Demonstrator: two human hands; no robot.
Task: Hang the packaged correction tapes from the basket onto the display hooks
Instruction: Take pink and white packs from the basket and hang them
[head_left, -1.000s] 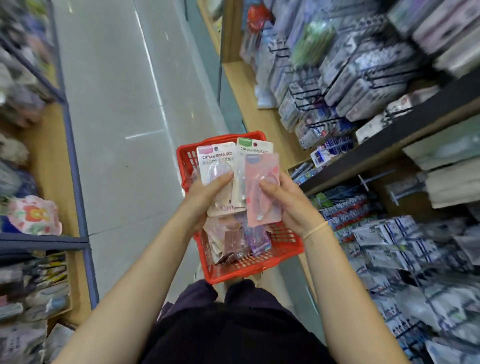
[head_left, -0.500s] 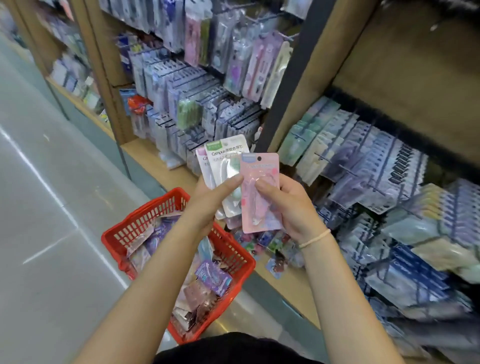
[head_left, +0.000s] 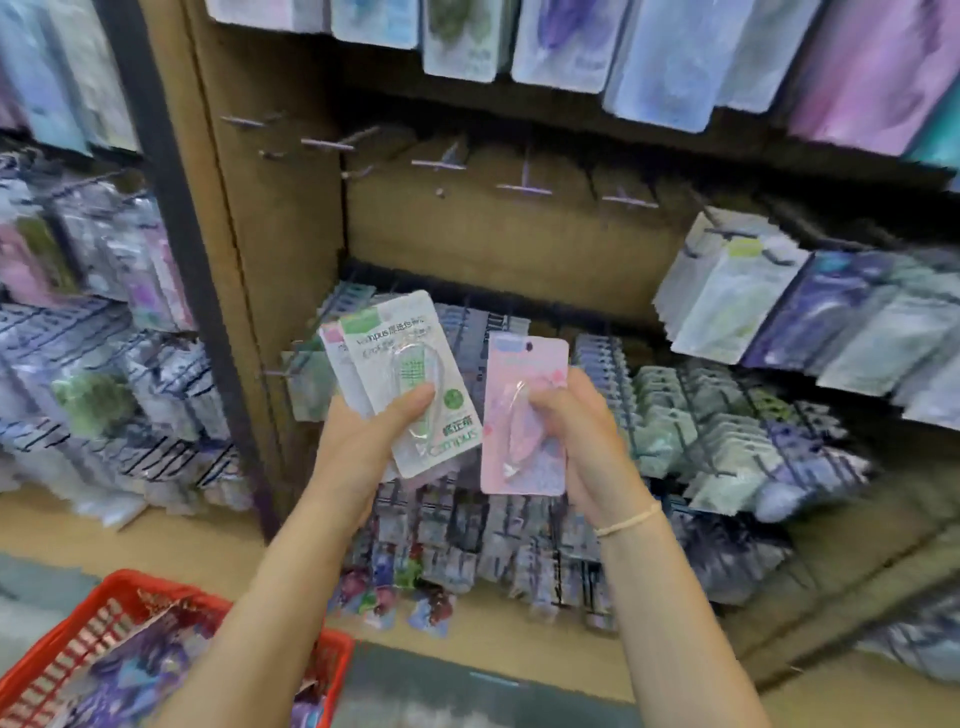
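The view has swung up from the red basket to bare display hooks, left hand gripping white-green packs, right hand gripping a pink pack.

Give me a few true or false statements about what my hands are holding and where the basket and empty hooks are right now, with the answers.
1. The right hand holds a pink pack. True.
2. The left hand is empty. False: it grips a green-labelled pack with more packs behind it.
3. The red basket sits at lower left and has packs in it. True.
4. The pink pack already hangs on a hook. False: it is in the hand, off the hooks.
5. Bare hooks show on the panel above the hands. True.
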